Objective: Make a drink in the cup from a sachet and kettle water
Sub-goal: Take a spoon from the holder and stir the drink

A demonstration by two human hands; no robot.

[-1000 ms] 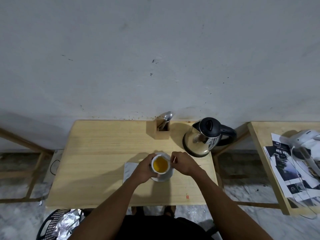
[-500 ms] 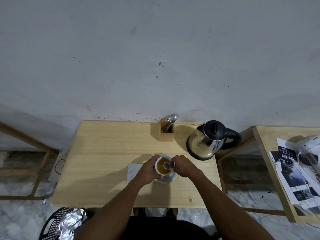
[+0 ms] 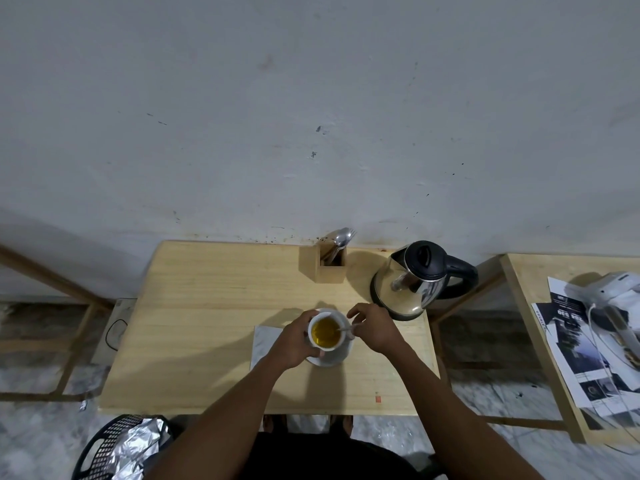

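Observation:
A white cup [image 3: 314,342] holding yellow liquid stands on a white saucer [image 3: 334,357] near the middle of the wooden table [image 3: 207,306]. My left hand [image 3: 292,341] wraps the cup's left side. My right hand [image 3: 375,327] pinches a small metal spoon [image 3: 341,329] whose bowl dips into the drink. A steel kettle [image 3: 412,282] with a black lid and handle sits on its base at the table's back right. No sachet can be seen on the table.
A wooden holder [image 3: 329,268] with cutlery stands at the back, left of the kettle. A grey mat [image 3: 265,341] lies under the saucer. A second table [image 3: 519,289] on the right carries papers and a white device. A black basket [image 3: 114,445] with foil sits on the floor at lower left.
The spoon has gone into the cup; a second ago my right hand was beside the rim. My head has shifted, so the scene sits slightly differently.

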